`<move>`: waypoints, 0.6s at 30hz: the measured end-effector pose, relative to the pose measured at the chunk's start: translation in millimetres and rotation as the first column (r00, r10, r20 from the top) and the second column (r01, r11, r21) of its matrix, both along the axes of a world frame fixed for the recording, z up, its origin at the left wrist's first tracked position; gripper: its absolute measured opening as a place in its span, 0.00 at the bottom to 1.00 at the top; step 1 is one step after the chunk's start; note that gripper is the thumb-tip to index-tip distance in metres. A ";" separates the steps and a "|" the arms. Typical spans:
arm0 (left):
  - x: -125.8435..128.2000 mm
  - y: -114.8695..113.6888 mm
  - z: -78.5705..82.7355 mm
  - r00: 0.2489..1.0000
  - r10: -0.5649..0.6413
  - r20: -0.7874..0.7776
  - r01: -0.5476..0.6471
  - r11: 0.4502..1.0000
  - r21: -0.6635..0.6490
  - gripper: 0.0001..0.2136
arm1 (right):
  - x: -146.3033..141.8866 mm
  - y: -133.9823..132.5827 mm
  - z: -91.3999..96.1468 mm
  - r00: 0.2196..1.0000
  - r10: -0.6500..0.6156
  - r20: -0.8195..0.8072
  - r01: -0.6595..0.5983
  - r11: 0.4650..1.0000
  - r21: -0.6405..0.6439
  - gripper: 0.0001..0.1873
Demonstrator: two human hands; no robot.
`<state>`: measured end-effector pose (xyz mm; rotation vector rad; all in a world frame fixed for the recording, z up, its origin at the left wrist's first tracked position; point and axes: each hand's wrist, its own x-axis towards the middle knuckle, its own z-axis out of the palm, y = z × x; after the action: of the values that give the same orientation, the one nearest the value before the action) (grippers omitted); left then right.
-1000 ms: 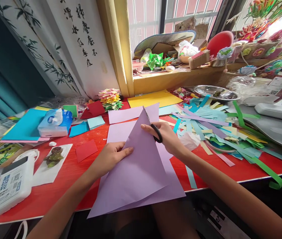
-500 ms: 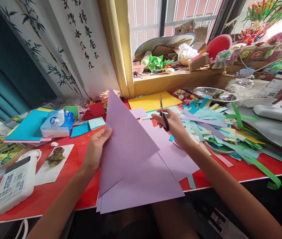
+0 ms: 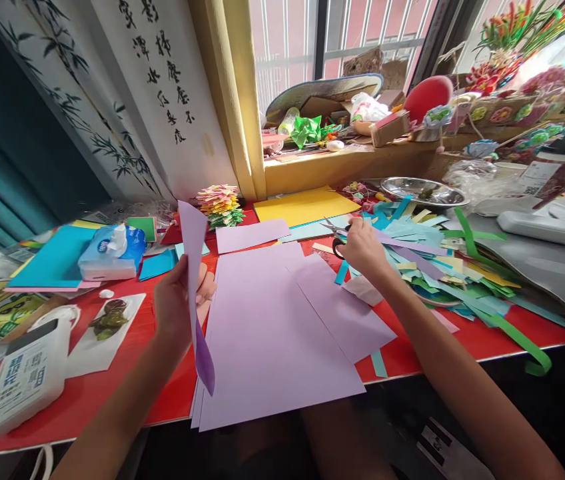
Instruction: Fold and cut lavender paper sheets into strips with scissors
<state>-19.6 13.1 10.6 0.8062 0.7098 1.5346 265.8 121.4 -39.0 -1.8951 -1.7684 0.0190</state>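
Observation:
My left hand [image 3: 175, 300] pinches a folded sheet of purple paper [image 3: 193, 267], held up nearly edge-on to me, its lower end curling. In my right hand [image 3: 362, 248] is a pair of scissors [image 3: 336, 235], blades pointing left and away over the table. Below lies a stack of purple sheets [image 3: 262, 333], overhanging the front edge. Another purple sheet [image 3: 342, 313] sits at its right, and a narrow purple strip [image 3: 252, 235] lies behind the stack. A pile of coloured paper strips [image 3: 427, 247] is just right of my right hand.
On the left of the red table [image 3: 132, 373] are a tissue pack [image 3: 112, 253], blue paper sheets [image 3: 52, 257], a white device [image 3: 22, 380] and a napkin [image 3: 105, 333] with something dark on it. Yellow paper [image 3: 302, 207] and a metal dish [image 3: 425, 192] stand farther back.
The purple paper has swung left and turned from facing me to nearly edge-on, uncovering the stack. My right hand moved slightly right, and the scissors tipped from upright to pointing left.

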 end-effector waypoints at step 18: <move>4.0 -4.6 3.9 0.999 -0.016 -0.035 0.016 1.000 0.019 0.13 | -2.2 8.8 -12.8 0.904 0.423 0.066 -0.411 0.900 -0.148 0.22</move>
<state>-15.6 8.4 14.5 0.8525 0.7135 1.5181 263.6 130.2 -51.8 -1.5854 -2.2620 0.2083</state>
